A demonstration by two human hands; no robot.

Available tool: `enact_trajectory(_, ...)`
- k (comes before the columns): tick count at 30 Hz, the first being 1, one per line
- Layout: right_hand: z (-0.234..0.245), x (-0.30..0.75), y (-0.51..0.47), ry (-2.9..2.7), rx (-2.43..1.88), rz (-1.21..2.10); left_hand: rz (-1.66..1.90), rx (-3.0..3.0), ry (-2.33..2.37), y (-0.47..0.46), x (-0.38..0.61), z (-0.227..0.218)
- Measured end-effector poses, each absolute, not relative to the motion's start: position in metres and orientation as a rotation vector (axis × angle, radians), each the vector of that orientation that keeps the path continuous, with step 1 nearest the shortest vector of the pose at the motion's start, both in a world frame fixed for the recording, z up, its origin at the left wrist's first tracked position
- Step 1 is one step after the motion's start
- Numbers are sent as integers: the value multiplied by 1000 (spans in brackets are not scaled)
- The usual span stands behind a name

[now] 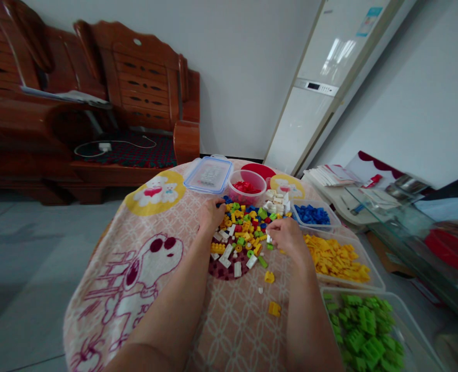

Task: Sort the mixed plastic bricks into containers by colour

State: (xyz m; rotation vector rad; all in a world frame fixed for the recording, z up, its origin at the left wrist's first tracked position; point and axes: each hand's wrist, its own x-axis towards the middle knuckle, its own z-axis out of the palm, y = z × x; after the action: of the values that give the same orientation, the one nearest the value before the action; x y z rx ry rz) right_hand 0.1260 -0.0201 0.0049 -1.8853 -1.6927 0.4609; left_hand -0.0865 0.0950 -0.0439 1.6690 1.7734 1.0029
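A pile of mixed small toy bricks (244,230) in yellow, white, green, red and blue lies on a cartoon-print cloth (147,268). My left hand (212,213) rests at the pile's left edge, fingers curled onto the bricks; what it holds, if anything, is hidden. My right hand (286,235) sits at the pile's right edge with fingers pinched together over small pieces.
A round tub of red bricks (247,187) and a clear lid (208,174) stand behind the pile. Trays of blue bricks (312,214), yellow bricks (335,258) and green bricks (362,330) line the right. A wooden sofa (97,113) stands at back left, a glass table (414,232) at right.
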Motion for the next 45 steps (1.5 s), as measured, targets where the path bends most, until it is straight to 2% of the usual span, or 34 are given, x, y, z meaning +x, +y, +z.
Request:
enact_trajectory(4, -8, 135, -6, -1124, -1611, 400, 952, 1723, 1772, 95, -86, -43)
enact_trajectory(6, -13, 139, 0, -1020, -1486, 319, 947, 1734, 1778, 95, -86, -43)
enact_trajectory(10, -13, 146, 1, -1083, -1512, 225, 930, 1726, 1790, 96, -86, -45)
enact_trajectory(18, 40, 123, -40, -1192, -1606, 33, 930, 1706, 1775, 96, -86, -43)
enact_trajectory(21, 44, 107, -65, -1304, -1775, 57, 946, 1688, 1765, 96, -86, -43)
enact_trajectory(28, -18, 93, -169, -1407, -2129, 248, 1014, 1646, 1726, 97, -85, -47)
enact_trajectory(33, -60, 88, -221, -1337, -2107, 260, 1024, 1642, 1723, 99, -85, -50)
enact_trajectory(38, -75, 72, -208, -1333, -2098, 186, 993, 1655, 1719, 98, -86, -48)
enact_trajectory(45, -61, 62, -135, -1448, -1954, 147, 966, 1647, 1766, 93, -86, -43)
